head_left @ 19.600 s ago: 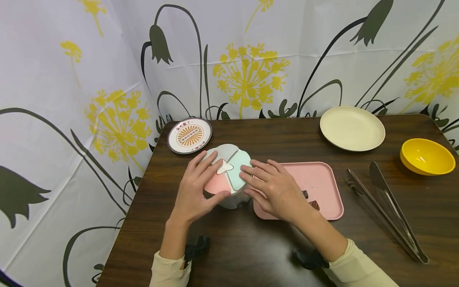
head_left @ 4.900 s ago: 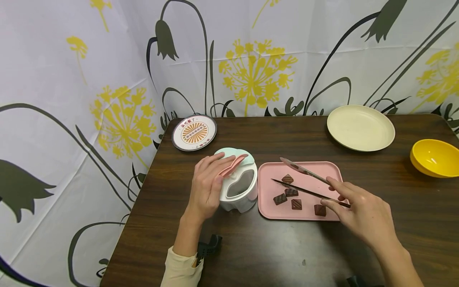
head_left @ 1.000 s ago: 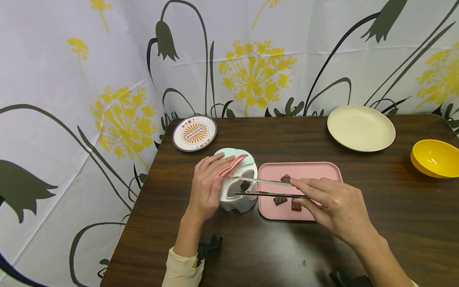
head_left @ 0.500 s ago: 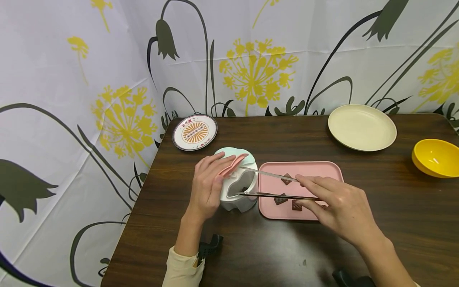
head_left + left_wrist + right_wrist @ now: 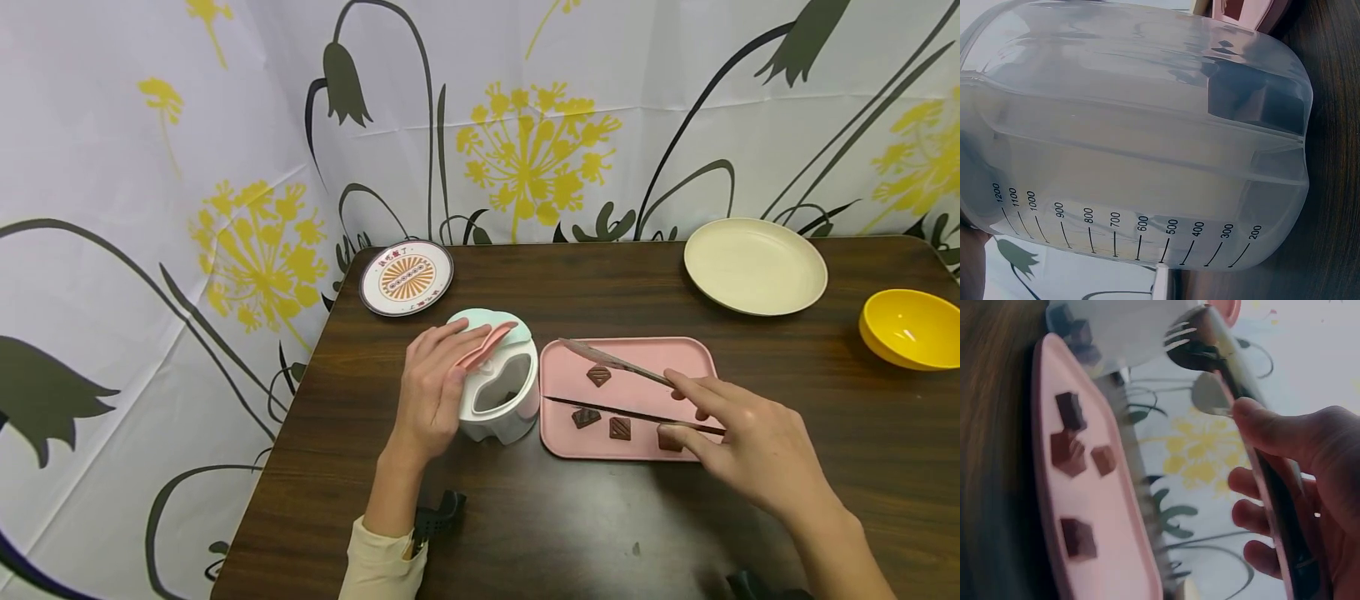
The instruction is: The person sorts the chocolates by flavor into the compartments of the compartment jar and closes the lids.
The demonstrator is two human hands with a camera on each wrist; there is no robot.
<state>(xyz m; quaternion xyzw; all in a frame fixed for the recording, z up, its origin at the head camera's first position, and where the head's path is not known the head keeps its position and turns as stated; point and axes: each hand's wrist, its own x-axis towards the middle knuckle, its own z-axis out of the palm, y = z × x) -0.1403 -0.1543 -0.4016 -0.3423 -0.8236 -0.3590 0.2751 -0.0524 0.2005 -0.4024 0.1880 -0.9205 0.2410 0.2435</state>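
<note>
My left hand (image 5: 431, 392) holds up the pink lid flap (image 5: 486, 346) of a white divided storage container (image 5: 506, 427), baring one compartment. A dark chocolate piece (image 5: 508, 397) lies inside it. The left wrist view shows dark chocolates (image 5: 1254, 103) low behind the clear, scale-marked wall (image 5: 1116, 156). My right hand (image 5: 757, 442) grips metal tongs (image 5: 600, 357), their arms spread over the pink tray (image 5: 675, 358) with nothing between the tips. Several ridged chocolates (image 5: 619, 428) sit on that tray. One tong end is fork-shaped (image 5: 1194, 350) in the right wrist view.
A patterned white plate (image 5: 407, 278) lies at the back left. Toward the back right are a cream plate (image 5: 755, 267) and a yellow bowl (image 5: 911, 331). A flower-print cloth (image 5: 525, 108) hangs behind the dark wooden table (image 5: 570, 533).
The tongs have drawn back rightward from the container's opening to above the tray, leaving a chocolate inside. Earlier, the lid was closed and the tongs lay on the table. Lately the left hand stays put.
</note>
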